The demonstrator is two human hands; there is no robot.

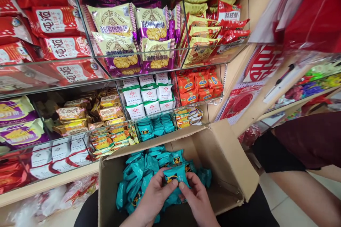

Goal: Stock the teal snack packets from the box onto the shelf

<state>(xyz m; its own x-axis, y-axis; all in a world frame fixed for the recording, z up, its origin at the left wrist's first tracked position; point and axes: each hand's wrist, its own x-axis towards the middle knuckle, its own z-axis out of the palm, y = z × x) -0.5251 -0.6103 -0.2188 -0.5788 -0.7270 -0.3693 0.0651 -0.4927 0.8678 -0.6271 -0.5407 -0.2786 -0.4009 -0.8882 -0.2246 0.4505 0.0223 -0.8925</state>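
Observation:
Both of my hands pinch one teal snack packet [176, 173] over an open cardboard box [226, 159]. My left hand [157, 189] has its thumb and fingers on the packet's left end. At the other end, my right hand [195, 189] grips with thumb and fingertips. A dark round emblem with a yellow ring shows on the packet, partly behind my thumbs. Beneath the hands, a heap of similar teal packets [135, 168] fills the left and middle of the box. Parts of the heap are hidden by my hands.
Glass-fronted shelves rise beyond the box, holding white packets [149, 94], orange packets [201, 81], biscuit packs [117, 51] and more teal packets [156, 126]. A wooden post [241, 88] with red decorations stands at right. Another person's leg [306, 188] is close to the box's right side.

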